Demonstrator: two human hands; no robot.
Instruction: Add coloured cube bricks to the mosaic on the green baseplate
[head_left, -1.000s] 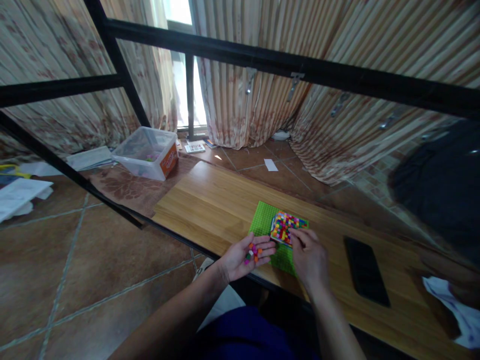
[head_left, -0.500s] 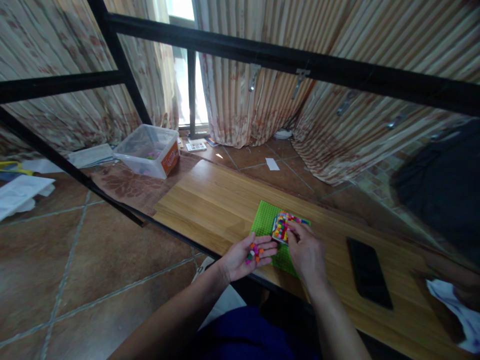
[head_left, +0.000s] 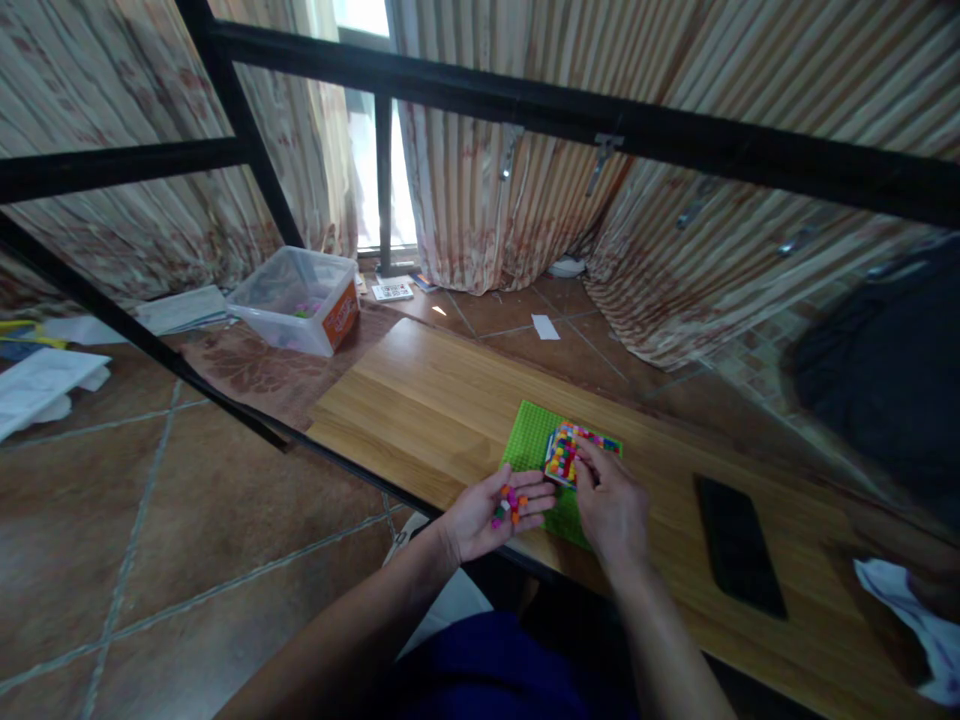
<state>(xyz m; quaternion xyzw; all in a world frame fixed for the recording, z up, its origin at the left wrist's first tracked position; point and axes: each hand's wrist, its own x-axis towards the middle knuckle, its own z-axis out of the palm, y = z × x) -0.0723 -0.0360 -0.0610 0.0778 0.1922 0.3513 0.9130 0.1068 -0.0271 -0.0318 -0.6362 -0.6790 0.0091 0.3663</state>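
A green studded baseplate [head_left: 532, 440] lies on the wooden table [head_left: 420, 400] near its front edge. A square block of many small coloured bricks [head_left: 564, 447] is built on its right part. My left hand [head_left: 487, 515] lies palm up at the table's edge, cupping several small loose coloured bricks [head_left: 508, 505]. My right hand [head_left: 611, 505] rests on the plate, fingertips pinched at the near side of the coloured block; what they pinch is too small to make out.
A black phone [head_left: 739, 545] lies on the table to the right. A clear plastic box [head_left: 296, 300] stands on the floor at the back left. A black metal frame [head_left: 525, 110] crosses overhead. White cloth [head_left: 907, 620] sits far right, papers far left.
My right hand has moved a little up and left onto the near edge of the coloured block. My left hand has stayed cupped with the loose bricks.
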